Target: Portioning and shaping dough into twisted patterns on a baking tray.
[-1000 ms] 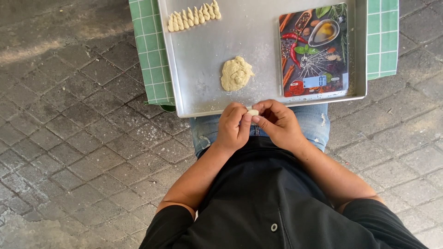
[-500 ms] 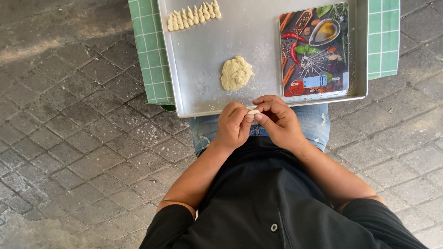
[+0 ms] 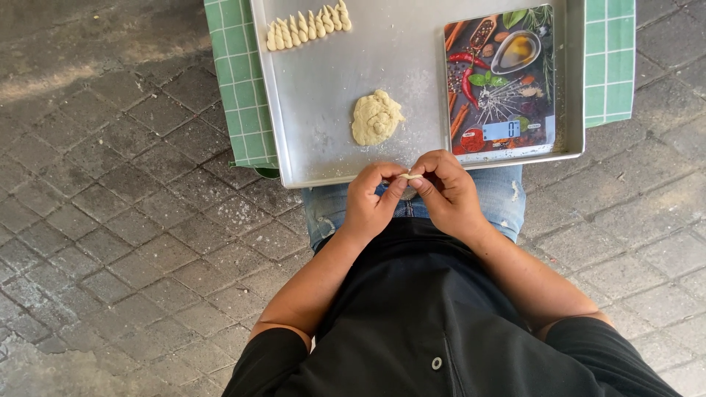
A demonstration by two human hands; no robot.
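My left hand [image 3: 371, 202] and my right hand [image 3: 446, 192] meet over my lap, at the near edge of a metal tray [image 3: 419, 66]. Both pinch one small pale piece of dough [image 3: 410, 176] between fingertips. On the tray lies a lump of dough [image 3: 376, 117] in the middle. A row of several small shaped dough pieces [image 3: 307, 26] sits at the tray's far left corner. A flat kitchen scale [image 3: 500, 81] with a colourful spice picture on top rests on the tray's right side.
The tray sits on a green checked cloth [image 3: 239, 88] that shows at both sides. Grey paving stones [image 3: 110, 220] surround me. My jeans [image 3: 493, 198] and black shirt fill the lower middle.
My hands stay together at the tray's near edge, fingers working the small dough piece slightly. Nothing on the tray has moved.
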